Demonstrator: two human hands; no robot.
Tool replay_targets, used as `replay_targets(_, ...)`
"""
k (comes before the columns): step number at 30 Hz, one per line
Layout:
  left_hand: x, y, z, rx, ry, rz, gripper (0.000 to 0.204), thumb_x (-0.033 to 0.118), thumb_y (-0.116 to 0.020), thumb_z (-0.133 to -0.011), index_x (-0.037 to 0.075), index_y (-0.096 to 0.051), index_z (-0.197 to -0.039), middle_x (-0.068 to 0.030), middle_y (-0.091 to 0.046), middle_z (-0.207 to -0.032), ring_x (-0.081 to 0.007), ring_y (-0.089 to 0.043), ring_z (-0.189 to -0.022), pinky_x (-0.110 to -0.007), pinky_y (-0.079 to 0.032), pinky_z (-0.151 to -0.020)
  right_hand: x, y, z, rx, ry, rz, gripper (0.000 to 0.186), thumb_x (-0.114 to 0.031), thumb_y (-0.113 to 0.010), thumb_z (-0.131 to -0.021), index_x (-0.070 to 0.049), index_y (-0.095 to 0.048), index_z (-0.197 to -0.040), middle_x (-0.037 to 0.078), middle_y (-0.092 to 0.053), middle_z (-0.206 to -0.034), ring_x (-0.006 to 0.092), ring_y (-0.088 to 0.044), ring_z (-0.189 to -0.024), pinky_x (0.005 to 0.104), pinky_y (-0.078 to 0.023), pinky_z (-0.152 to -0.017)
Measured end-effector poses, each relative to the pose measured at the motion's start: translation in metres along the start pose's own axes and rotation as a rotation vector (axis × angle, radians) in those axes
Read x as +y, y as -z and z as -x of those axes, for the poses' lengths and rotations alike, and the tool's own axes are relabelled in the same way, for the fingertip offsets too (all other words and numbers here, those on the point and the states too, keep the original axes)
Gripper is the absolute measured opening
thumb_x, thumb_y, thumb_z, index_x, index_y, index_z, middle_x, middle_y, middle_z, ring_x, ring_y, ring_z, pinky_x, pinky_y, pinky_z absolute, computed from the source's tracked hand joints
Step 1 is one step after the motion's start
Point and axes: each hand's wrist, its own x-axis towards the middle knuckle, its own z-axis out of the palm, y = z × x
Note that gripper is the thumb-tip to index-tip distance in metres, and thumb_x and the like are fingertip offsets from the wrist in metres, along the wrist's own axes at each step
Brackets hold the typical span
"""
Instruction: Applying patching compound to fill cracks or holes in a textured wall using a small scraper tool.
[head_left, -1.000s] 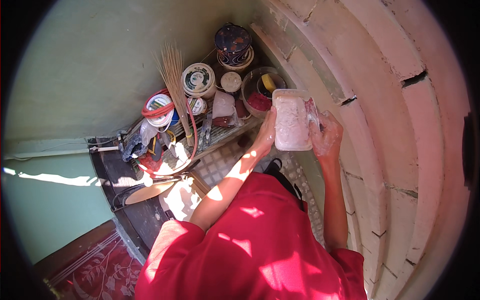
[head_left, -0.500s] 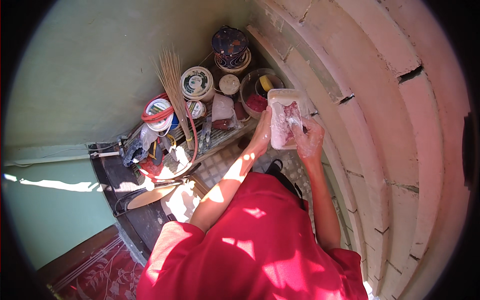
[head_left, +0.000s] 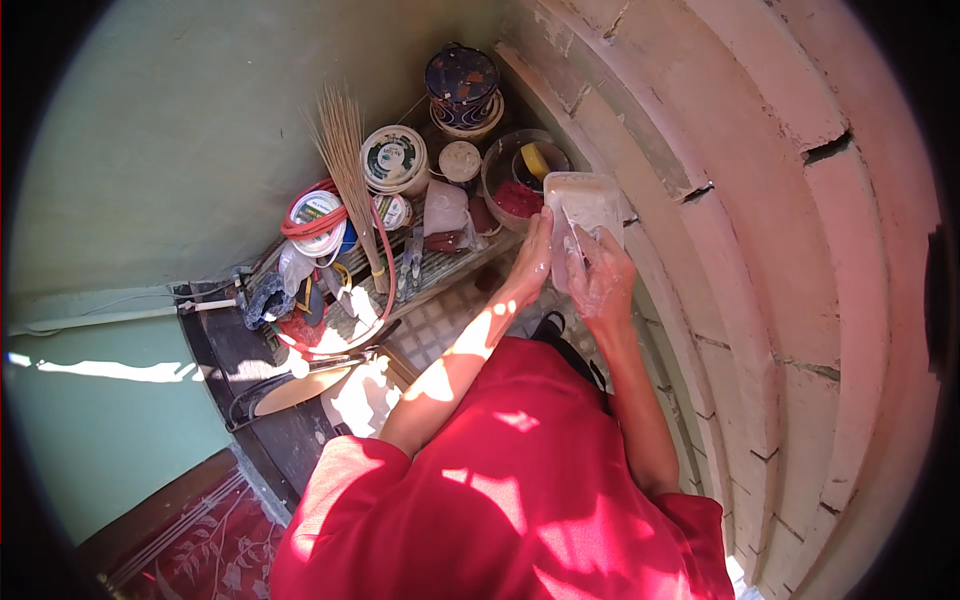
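Hiding part of the pale container (head_left: 592, 203), both hands (head_left: 604, 284)

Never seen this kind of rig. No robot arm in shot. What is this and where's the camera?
There's no machine: these are a person's bare hands. A wide fisheye camera on the head looks down, so straight edges bend and the person's red shirt fills the lower middle.

The left hand holds a white tray along its side; the right hand is over it, fingers at the inside. Whether the right grips anything is hidden.

Beyond, a slatted surface carries a lidded tub, a stick broom, a dark bucket and a bowl with red and yellow things inside.
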Motion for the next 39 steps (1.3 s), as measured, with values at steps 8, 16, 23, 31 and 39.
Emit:
replay_targets(8,0.004,0.0,0.003,-0.021,0.043,0.056,0.059,0.053,-0.028,-0.1,0.001,-0.04,-0.126,-0.0112,-0.05,-0.121,-0.0173,-0.047,-0.114,-0.032,-0.036,-0.1,0.008,0.02,-0.015,0.044,-0.24,-0.315,0.023,-0.007,-0.06,-0.076,0.003,-0.067,-0.095,0.018,-0.061,-0.077,0.0285,-0.062,-0.072,0.0358,-0.047,-0.067)
replay_targets(16,-0.002,0.001,0.004,-0.037,0.045,0.137,0.066,0.052,-0.03,-0.1,0.0,-0.033,-0.139,-0.0141,-0.041,-0.139,-0.0201,-0.041,-0.126,-0.032,-0.032,-0.105,0.021,0.024,-0.008,0.021,-0.208,-0.157,0.022,-0.007,-0.06,-0.075,0.003,-0.067,-0.093,0.02,-0.057,-0.075,0.0343,-0.059,-0.069,0.0395,-0.046,-0.064)
replay_targets(23,-0.005,-0.002,0.003,-0.034,0.015,0.063,0.065,0.052,-0.03,-0.1,-0.001,-0.034,-0.138,-0.0146,-0.042,-0.138,-0.0199,-0.042,-0.125,-0.031,-0.032,-0.105,0.011,0.022,-0.008,-0.004,-0.014,0.133,0.028,-0.009,-0.058,-0.078,-0.002,-0.066,-0.103,0.021,-0.057,-0.081,0.0384,-0.059,-0.072,0.0435,-0.047,-0.064)
replay_targets(31,-0.013,0.008,-0.004,0.01,0.001,0.056,0.063,0.051,-0.029,-0.1,-0.001,-0.037,-0.135,-0.0135,-0.047,-0.132,-0.0196,-0.044,-0.121,-0.031,-0.034,-0.103,0.01,0.015,-0.009,0.002,-0.06,-0.188,0.028,-0.012,-0.059,-0.079,-0.003,-0.067,-0.104,0.02,-0.057,-0.079,0.0385,-0.059,-0.073,0.043,-0.047,-0.065)
replay_targets(39,-0.002,-0.006,-0.001,0.024,0.013,0.02,0.061,0.05,-0.03,-0.1,-0.001,-0.039,-0.133,-0.013,-0.047,-0.131,-0.0186,-0.042,-0.122,-0.031,-0.031,-0.104,0.031,0.013,-0.015,0.062,0.049,-0.006,0.025,-0.009,-0.058,-0.078,0.0,-0.067,-0.1,0.019,-0.053,-0.072,0.0318,-0.055,-0.064,0.0387,-0.043,-0.058)
